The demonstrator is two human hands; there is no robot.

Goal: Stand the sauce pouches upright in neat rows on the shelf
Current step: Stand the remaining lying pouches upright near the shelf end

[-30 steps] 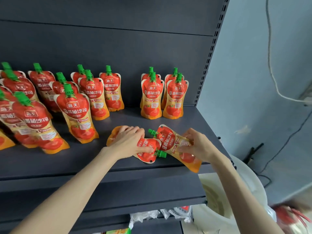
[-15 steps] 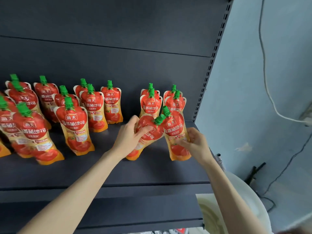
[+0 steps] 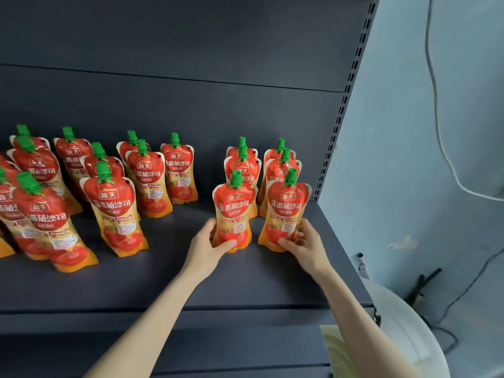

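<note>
- While both pouches sit upright on the shelf [image 3: 245, 282], the key relation in the head view is front-to-back: each one stands just in front of a two-deep column of pouches at the shelf's right end, so the third row is lining up.
- Left hand [image 3: 207, 246] curls round the lower left side of the left pouch [image 3: 234, 211]; thumb across the front base, fingers behind. Closed on it, not spread.
- Right hand [image 3: 305, 244] cups the lower right of the right pouch [image 3: 286, 211]; thumb on the front near the base, fingers wrapped behind. Also closed on it.
- Long axis of both pouches is near vertical, green caps up, labels facing the camera. Right pouch leans slightly to the right.
- Each pouch lies just ahead of and above its own hand; neither arm crosses the other. Both forearms reach up and forward from below.
- Pouches stand near each other, a gap between them; whether they touch the ones behind, can't tell.
- Judgement: next is to let go; risk is the right pouch tipping once released.
- More pouches [image 3: 114, 211] stand in looser rows to the left.
</note>
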